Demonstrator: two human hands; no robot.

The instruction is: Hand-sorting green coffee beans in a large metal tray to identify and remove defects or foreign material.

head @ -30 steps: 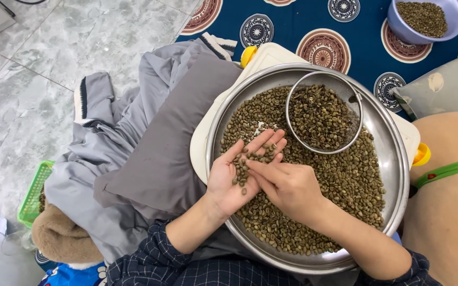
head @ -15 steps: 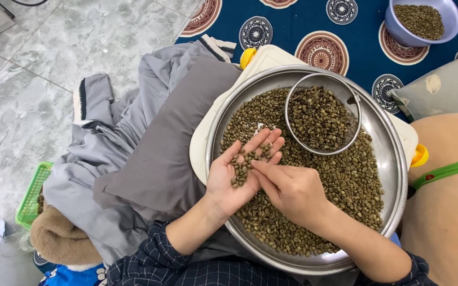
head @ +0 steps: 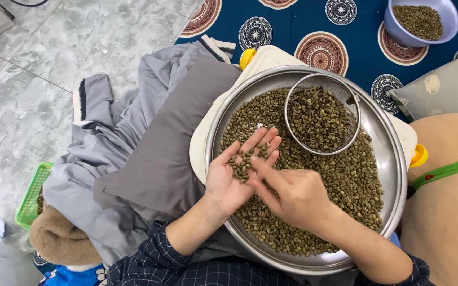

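The left hand point(head: 229, 177) lies palm up and open over the near-left part of the steel basin point(head: 393, 159), fingers extended and close together. A small heap of greenish-brown beans point(head: 246, 160) rests on the fingers and upper palm; nothing is gripped, the beans simply lie on the flat hand.

The right hand point(head: 292, 193) lies just beside it, back of the hand up, fingers loosely curled. Its fingertips point(head: 255, 163) touch the heap on the left palm. Whether a bean is pinched between them cannot be told.

The basin is wide, round and shallow, and is filled with a layer of the same beans point(head: 345, 180). It rests on a white tray point(head: 200, 145) with yellow knobs at two corners. A round wire sieve point(head: 357, 119) sits in the far part of the basin, on top of the beans, and holds darker beans.

To the left of the basin lie a grey pillow point(head: 165, 143) and grey cloth point(head: 102, 153). A green basket point(head: 34, 190) stands on the marble floor point(head: 22, 95) at the far left. A lilac bowl point(head: 398, 29) containing beans stands on the blue patterned mat point(head: 303, 21), well apart from the hands.
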